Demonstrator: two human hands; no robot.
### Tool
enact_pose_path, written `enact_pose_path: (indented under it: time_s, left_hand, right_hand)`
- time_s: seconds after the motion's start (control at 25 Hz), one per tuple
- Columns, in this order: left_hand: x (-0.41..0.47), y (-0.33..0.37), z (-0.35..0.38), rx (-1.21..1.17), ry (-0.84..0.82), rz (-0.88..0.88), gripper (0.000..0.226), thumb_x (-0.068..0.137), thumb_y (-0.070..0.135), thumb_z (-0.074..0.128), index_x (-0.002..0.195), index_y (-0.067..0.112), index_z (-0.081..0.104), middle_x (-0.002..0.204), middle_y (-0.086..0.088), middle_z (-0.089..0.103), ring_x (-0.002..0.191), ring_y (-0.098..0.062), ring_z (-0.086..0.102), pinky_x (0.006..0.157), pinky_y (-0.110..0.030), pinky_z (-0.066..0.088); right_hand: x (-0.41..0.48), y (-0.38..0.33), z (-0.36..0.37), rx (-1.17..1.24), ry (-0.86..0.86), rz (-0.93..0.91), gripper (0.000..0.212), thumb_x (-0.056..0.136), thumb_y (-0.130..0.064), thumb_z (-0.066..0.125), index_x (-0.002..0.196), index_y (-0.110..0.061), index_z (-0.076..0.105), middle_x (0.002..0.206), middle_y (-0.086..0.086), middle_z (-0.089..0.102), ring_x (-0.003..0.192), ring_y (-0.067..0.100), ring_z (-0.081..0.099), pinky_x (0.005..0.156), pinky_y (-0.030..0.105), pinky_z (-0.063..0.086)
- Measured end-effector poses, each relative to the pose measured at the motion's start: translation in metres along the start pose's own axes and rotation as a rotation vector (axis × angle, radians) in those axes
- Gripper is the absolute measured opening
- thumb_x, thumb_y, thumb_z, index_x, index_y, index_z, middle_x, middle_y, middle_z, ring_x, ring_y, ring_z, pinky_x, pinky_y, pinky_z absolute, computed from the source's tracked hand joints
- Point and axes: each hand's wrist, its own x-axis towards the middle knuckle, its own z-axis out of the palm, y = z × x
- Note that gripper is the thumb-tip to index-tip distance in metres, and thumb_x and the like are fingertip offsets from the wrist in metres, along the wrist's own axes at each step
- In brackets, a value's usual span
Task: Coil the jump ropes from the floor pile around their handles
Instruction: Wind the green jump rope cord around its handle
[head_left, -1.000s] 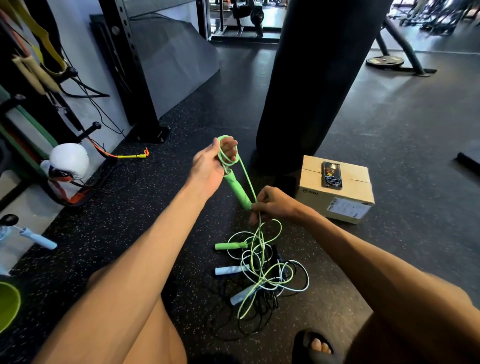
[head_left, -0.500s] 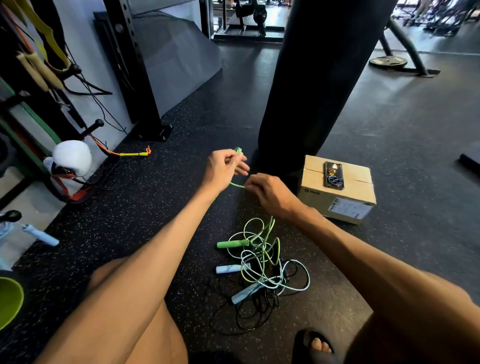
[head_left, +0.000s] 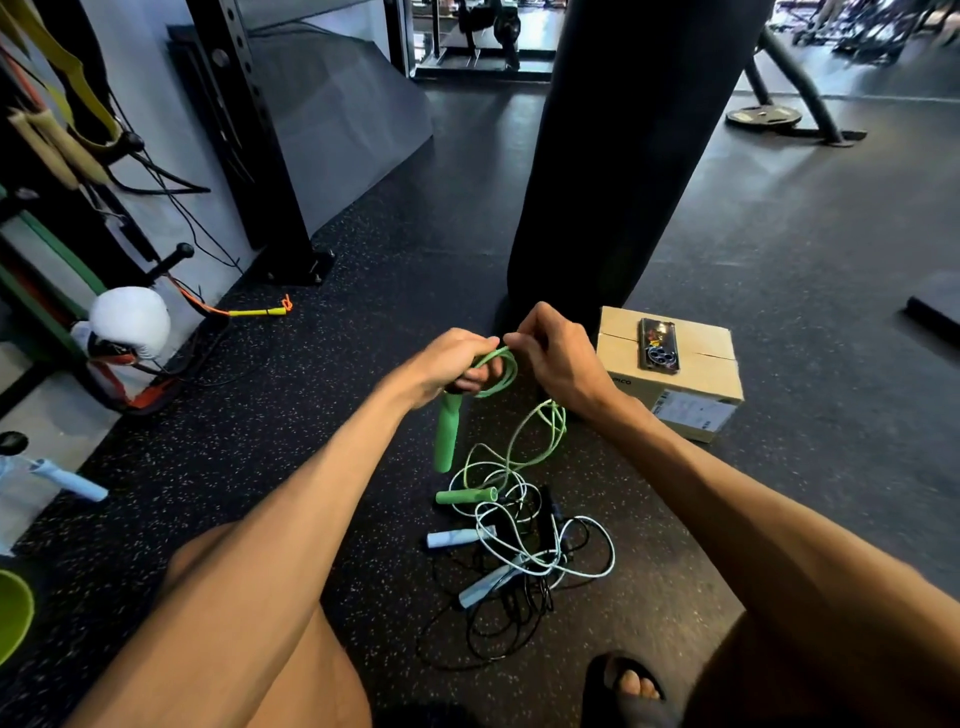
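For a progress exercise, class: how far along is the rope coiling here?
Done: no rope fully coiled. In hand: the left hand grips a green handle while the right hand pinches its green cord into a loop. Left: the rest of that cord, the second green handle, the pale blue rope and the black rope lie tangled on the floor.

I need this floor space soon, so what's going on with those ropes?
A person is coiling the green jump rope. The left hand grips one green handle with a few loops gathered at its top; the right hand pinches the rope beside them. The second green handle, the pale blue rope and the black rope lie tangled on the floor.
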Motion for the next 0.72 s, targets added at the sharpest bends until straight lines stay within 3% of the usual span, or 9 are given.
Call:
enact_pose_path:
  time_s: [0.16,0.32,0.44,0.56,0.72]
  left_hand:
    - [-0.001,0.002,-0.005,-0.331,-0.124,0.003,0.037,0.104,0.022,0.035,0.071,0.011,0.048,0.049,0.006,0.024,0.042,-0.008,0.023,0.050,-0.025,0.026]
    - [-0.004,0.010,-0.008,-0.609,-0.114,0.075,0.029,0.104,0.021,0.035,0.082,0.010,0.049,0.055,0.006,0.027,0.049,-0.008,0.026,0.054,-0.024,0.034]
    - [-0.006,0.015,-0.010,-0.710,-0.050,0.138,0.024,0.103,0.015,0.033,0.089,0.007,0.051,0.059,0.004,0.036,0.054,-0.010,0.034,0.061,-0.025,0.035]
    - [-0.004,0.016,-0.011,-0.739,0.041,0.215,0.021,0.103,0.011,0.035,0.093,0.004,0.052,0.063,0.000,0.046,0.059,-0.012,0.043,0.065,-0.026,0.039]
    - [0.003,0.011,-0.015,-0.636,0.241,0.305,0.024,0.103,0.008,0.038,0.090,0.003,0.057,0.065,-0.003,0.053,0.061,-0.015,0.050,0.065,-0.027,0.045]
  right_hand:
    - [-0.001,0.004,0.005,0.041,-0.026,0.167,0.038,0.097,-0.045,0.052,0.095,-0.007,0.054,0.079,0.008,0.065,0.072,0.023,0.063,0.065,0.040,0.049]
    - [-0.003,0.011,0.010,0.246,-0.171,0.298,0.049,0.102,-0.048,0.037,0.090,-0.003,0.051,0.070,0.008,0.065,0.068,0.023,0.063,0.074,0.045,0.051]
    - [-0.008,0.016,0.017,0.221,-0.308,0.364,0.039,0.102,-0.042,0.041,0.087,-0.008,0.053,0.077,0.011,0.071,0.073,0.021,0.065,0.079,0.041,0.051]
    - [-0.012,0.021,0.020,0.007,-0.416,0.364,0.021,0.094,-0.029,0.063,0.088,-0.010,0.057,0.082,0.005,0.065,0.075,0.015,0.058,0.073,0.036,0.050]
    - [-0.015,0.019,0.020,-0.109,-0.461,0.309,0.026,0.091,-0.021,0.068,0.067,-0.016,0.057,0.063,-0.005,0.061,0.054,0.003,0.055,0.052,0.016,0.043]
